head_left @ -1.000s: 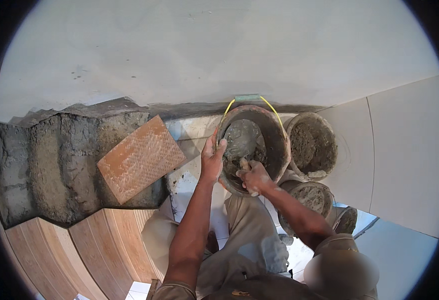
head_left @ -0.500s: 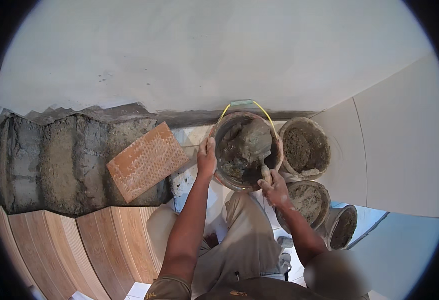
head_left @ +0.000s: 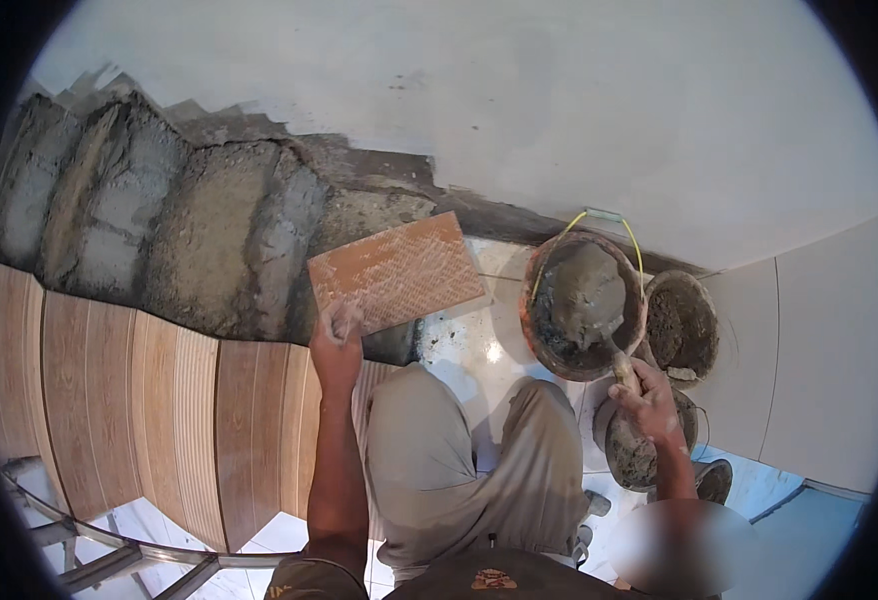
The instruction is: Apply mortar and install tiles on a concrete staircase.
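Note:
My left hand (head_left: pixel 337 335) is closed on the near left corner of a terracotta-coloured tile (head_left: pixel 399 270), its fingers over the edge. The tile's textured back faces up, and it lies over the rough cement step. In my right hand (head_left: pixel 649 398) is the handle of a trowel (head_left: pixel 622 370). Its blade is hidden under a heap of wet grey mortar (head_left: pixel 587 292), held at the mouth of a mortar bucket (head_left: pixel 533 335). The bucket's yellow-sleeved handle stands up against the wall side.
More buckets of mortar stand at the right: one (head_left: pixel 711 325) beside the wall, another (head_left: pixel 614 445) nearer me. Bare cement steps (head_left: pixel 214 230) run to the left along a white wall (head_left: pixel 519 110). Wood-look tiled steps (head_left: pixel 174 370) lie below them, with a metal railing (head_left: pixel 124 555) at lower left.
My left hand has let go of the bucket rim and taken hold of the tile's corner. The mortar-laden trowel stays at the bucket in my right hand. The view has swung left.

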Action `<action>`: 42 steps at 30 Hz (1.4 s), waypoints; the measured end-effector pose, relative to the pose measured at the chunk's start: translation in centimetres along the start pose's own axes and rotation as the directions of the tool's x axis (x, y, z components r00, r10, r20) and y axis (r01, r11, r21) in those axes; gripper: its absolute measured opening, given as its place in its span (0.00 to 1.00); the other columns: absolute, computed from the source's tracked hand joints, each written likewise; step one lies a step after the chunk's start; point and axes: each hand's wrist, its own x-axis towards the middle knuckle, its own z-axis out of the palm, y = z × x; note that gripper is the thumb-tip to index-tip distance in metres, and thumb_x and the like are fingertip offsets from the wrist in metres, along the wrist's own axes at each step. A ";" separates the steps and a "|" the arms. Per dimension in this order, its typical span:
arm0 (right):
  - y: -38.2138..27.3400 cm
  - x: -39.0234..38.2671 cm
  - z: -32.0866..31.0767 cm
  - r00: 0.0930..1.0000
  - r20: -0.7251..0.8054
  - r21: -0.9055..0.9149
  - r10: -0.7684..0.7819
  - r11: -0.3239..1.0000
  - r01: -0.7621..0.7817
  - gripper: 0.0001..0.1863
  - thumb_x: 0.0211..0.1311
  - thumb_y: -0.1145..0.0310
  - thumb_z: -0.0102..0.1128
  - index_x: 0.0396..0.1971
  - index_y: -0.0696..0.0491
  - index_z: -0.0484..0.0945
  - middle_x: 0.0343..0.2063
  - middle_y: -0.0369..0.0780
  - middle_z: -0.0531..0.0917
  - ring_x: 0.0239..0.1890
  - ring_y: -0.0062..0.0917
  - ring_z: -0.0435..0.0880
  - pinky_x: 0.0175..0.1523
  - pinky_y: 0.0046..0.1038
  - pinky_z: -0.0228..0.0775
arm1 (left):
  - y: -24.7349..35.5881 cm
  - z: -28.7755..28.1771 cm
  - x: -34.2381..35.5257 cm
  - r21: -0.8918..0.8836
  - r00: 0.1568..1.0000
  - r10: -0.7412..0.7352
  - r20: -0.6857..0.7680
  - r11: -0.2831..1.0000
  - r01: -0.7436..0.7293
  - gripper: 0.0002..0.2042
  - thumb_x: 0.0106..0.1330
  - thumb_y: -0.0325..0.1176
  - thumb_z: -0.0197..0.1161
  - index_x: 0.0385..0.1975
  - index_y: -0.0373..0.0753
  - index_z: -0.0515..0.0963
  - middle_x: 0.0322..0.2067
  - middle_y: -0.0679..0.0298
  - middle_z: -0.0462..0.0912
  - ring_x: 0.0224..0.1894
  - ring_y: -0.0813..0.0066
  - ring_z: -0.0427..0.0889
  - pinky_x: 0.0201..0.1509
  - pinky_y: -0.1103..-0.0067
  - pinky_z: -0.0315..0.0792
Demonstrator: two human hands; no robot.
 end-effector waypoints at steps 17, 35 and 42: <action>-5.4 16.9 19.5 0.757 0.483 -0.742 -0.440 0.253 0.621 0.28 0.58 0.59 0.64 0.59 0.51 0.77 0.39 0.46 0.83 0.40 0.46 0.85 0.46 0.47 0.78 | -8.8 -0.8 -1.1 0.694 0.937 0.339 -0.081 0.694 -0.192 0.30 0.70 0.53 0.59 0.61 0.33 0.74 0.67 0.49 0.69 0.72 0.50 0.63 0.78 0.52 0.47; -5.1 14.7 23.0 0.706 0.462 -0.724 -0.536 0.232 0.649 0.30 0.60 0.66 0.60 0.65 0.43 0.72 0.43 0.44 0.79 0.40 0.45 0.85 0.44 0.47 0.79 | -8.0 -0.3 -0.5 0.682 0.957 0.288 -0.044 0.708 -0.182 0.30 0.70 0.54 0.59 0.60 0.33 0.75 0.67 0.52 0.69 0.70 0.53 0.65 0.79 0.53 0.45; -3.2 13.6 25.4 0.784 0.396 -0.716 -0.479 0.373 0.590 0.29 0.61 0.65 0.58 0.64 0.45 0.73 0.49 0.46 0.80 0.47 0.47 0.84 0.51 0.47 0.78 | -8.6 -0.9 -1.3 0.676 0.961 0.269 -0.071 0.721 -0.152 0.27 0.70 0.52 0.60 0.59 0.35 0.76 0.67 0.53 0.70 0.70 0.52 0.65 0.76 0.53 0.49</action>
